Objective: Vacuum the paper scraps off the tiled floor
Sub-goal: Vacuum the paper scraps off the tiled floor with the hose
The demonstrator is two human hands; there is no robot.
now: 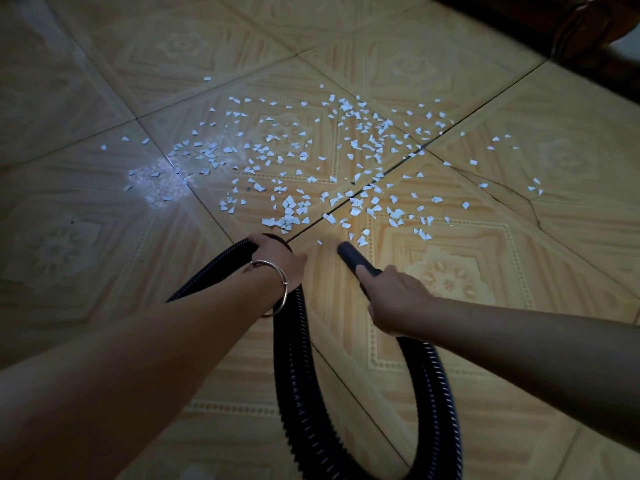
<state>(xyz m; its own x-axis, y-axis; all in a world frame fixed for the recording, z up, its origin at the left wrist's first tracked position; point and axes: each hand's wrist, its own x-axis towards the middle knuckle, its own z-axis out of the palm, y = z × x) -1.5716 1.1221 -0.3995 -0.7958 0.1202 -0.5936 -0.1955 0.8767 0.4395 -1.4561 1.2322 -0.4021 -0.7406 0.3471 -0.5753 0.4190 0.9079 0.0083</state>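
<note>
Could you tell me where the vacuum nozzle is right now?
In the head view, the nozzle is just right of centre, gripped by the right hand, its mouth just short of the nearest paper scraps.

Ahead of your nozzle (pixel 348 252) the tiled floor (pixel 519 306) lies open: only flat paper scraps (pixel 287 204) on it. The black hose (pixel 294 375) loops across the near floor from your left hand (pixel 277 261) round to your right hand (pixel 394 299), barring the middle there. Dark furniture (pixel 519 15) closes the far right corner. Floor to both sides lies free.
</note>
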